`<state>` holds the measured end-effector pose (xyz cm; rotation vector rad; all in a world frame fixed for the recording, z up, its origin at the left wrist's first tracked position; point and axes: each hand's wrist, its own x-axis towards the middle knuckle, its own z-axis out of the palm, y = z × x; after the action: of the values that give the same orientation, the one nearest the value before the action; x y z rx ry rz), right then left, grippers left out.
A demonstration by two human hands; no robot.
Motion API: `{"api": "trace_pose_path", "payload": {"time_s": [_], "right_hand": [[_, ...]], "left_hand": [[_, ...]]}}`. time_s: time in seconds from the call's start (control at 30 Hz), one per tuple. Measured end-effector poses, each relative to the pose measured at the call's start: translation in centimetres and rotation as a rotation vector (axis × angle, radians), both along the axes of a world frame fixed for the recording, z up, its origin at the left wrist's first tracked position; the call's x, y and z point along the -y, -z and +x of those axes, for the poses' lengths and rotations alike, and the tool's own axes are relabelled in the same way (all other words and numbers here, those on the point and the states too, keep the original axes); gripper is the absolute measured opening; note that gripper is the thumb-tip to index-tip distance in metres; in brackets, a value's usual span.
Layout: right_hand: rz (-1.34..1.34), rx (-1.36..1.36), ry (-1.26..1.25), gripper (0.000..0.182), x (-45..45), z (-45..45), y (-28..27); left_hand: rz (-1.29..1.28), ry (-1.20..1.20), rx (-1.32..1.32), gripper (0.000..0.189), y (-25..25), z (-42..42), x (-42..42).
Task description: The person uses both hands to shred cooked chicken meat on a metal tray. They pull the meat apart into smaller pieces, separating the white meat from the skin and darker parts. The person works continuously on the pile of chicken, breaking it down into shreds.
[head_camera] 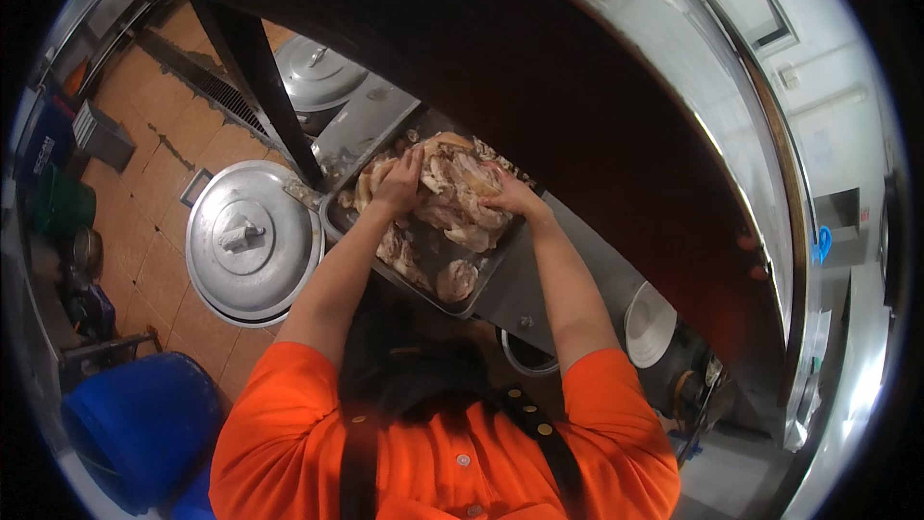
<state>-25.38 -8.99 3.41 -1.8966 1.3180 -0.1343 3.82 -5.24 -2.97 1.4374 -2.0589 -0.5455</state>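
Note:
A rectangular metal tray [469, 307] holds several large pieces of pale, cooked-looking meat [462, 213]. My left hand [399, 186] rests on the left part of the pile, its fingers spread over the meat. On the right side of the same pile, my right hand [514, 193] has its fingers and thumb apart against a big piece. The hands press in from both sides, and whether they grip it firmly cannot be told. A smaller round chunk [457, 280] sits in the tray's near corner.
Left of the tray stands a large pot with an aluminium lid [249, 242]; another lidded pot [321, 72] is farther back. A dark overhead shelf [577, 123] and its post [253, 87] border the tray. A blue barrel [144, 426] stands at lower left.

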Motion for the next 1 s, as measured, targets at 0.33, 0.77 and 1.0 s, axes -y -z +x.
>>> {"api": "trace_pose_path", "payload": {"time_s": [0.33, 0.77, 1.0], "right_hand": [[0.038, -0.006, -0.013, 0.097, 0.8, 0.4, 0.3], [0.029, 0.044, -0.027, 0.097, 0.8, -0.1, 0.5], [0.059, 0.026, 0.078, 0.112, -0.3, 0.0, 1.7]], "left_hand": [[-0.001, 0.026, 0.042, 0.078, 1.4, 1.9, 1.3], [0.091, 0.167, -0.089, 0.086, 0.4, 3.6, 2.7], [0.525, 0.120, -0.149, 0.104, 1.1, 2.4, 6.5]]}}
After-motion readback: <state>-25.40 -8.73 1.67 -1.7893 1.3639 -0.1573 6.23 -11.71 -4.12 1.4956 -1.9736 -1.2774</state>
